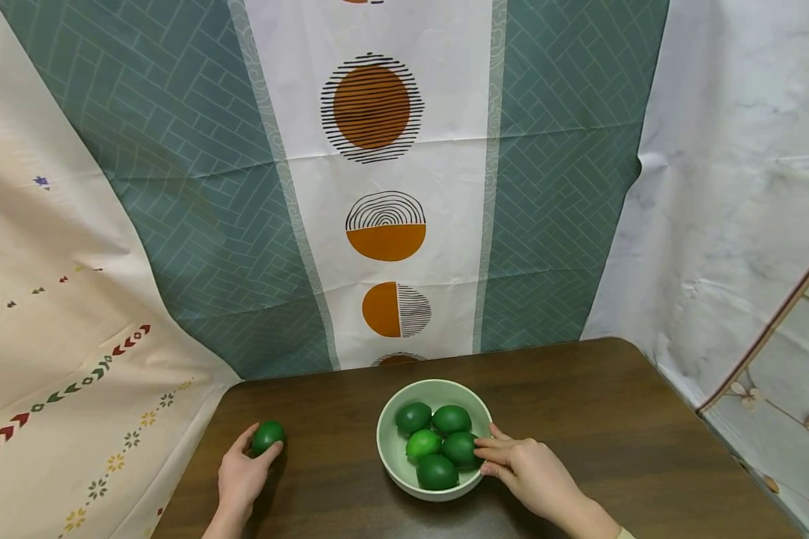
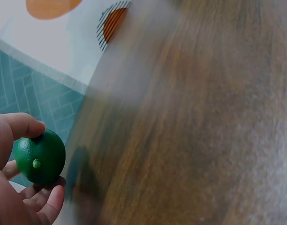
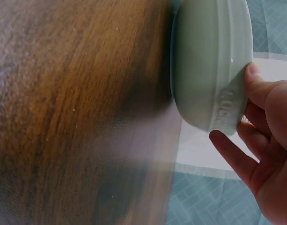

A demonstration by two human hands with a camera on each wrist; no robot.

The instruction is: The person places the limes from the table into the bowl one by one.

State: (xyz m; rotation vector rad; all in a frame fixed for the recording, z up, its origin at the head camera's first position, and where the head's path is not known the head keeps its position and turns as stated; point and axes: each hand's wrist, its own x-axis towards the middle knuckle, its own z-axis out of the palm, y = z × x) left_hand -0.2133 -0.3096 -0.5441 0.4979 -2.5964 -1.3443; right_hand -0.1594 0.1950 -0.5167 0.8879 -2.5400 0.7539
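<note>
At the left of the table, my left hand holds a dark green lime between thumb and fingers. The left wrist view shows this lime with its small pale nub toward the camera. A pale green bowl stands near the middle, holding several dark green limes and one brighter lime. My right hand reaches over the bowl's right rim, fingertips against a dark lime. In the right wrist view, the thumb lies at the rim and some fingertips are hidden behind the bowl wall.
The brown wooden table has a rounded far right corner. Patterned teal and white fabric hangs behind it. A cream cloth borders the left side and a marbled white cloth the right.
</note>
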